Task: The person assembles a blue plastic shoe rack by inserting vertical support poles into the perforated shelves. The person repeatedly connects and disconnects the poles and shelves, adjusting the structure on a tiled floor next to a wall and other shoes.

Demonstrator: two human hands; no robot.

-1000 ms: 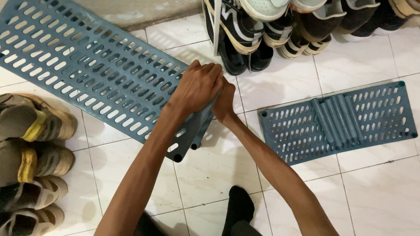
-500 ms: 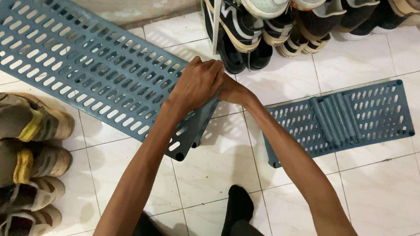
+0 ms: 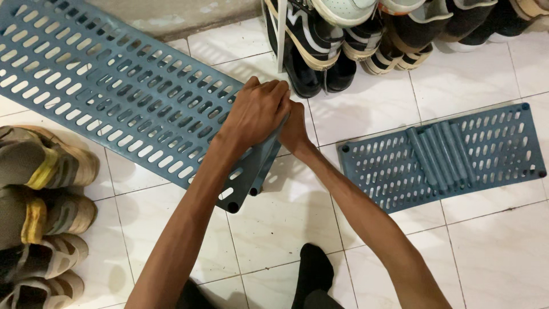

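Blue-grey slotted shelf panel [image 3: 114, 91] runs its long axis up-left from us across the tiled floor [image 3: 274, 223], and we see our left hand [image 3: 257, 111] clamped over its near end, right hand [image 3: 294, 129] pressed alongside, equally near.

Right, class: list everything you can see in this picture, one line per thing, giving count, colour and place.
Long slotted shelf panel: one, blue-grey, lying across the floor at upper left.
Short slotted shelf panel: one, blue-grey, on the floor at right.
Tubes: about five, blue-grey, lying on the short panel.
Shoes on the rack: several, dark and pale, top edge.
Shoes at left: four, grey-tan, two with yellow bands.
Floor tiles: white.
Sock: one, black, bottom centre.
Left hand: grip on the long panel's near end.
Right hand: beside the left, at the same end.
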